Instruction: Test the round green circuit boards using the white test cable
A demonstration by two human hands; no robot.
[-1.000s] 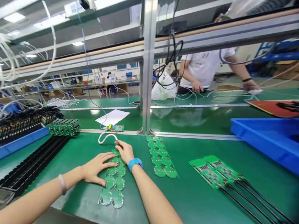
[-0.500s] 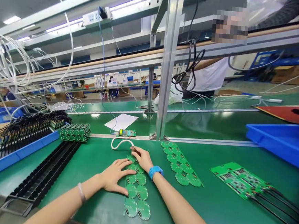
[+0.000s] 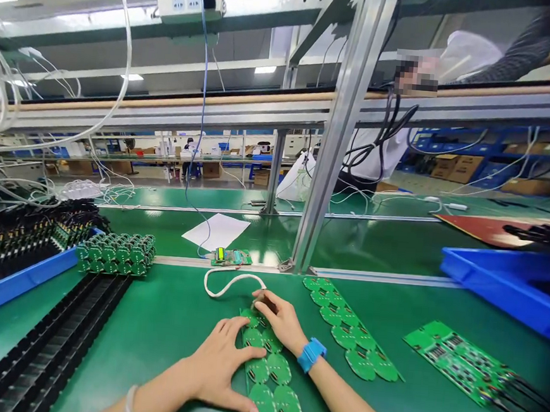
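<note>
A panel of round green circuit boards [image 3: 277, 369] lies on the green bench in front of me, its near end cut off by the frame. My left hand [image 3: 227, 364] rests along its left side with fingers and thumb spread, the tips touching the boards. At the panel's far end, my right hand [image 3: 281, 321] pinches the small connector on a white cable [image 3: 223, 289]; the fingers partly hide the connector and the boards beneath. The cable curves back to a small circuit module [image 3: 230, 257] with a lit yellow-green display.
To the right lie a second panel [image 3: 344, 326], green boards with black leads [image 3: 458, 360] and a blue bin [image 3: 501, 287]. On the left, stacked round boards [image 3: 116, 254] sit on a black rack [image 3: 50, 340]. A metal post [image 3: 341, 128] rises ahead; another person's sleeve [image 3: 519, 60] shows beyond.
The camera view has tilted and shifted. My left thumb has slid nearer along the panel, with the hand spread wider. My right hand stays at the far end with the connector.
</note>
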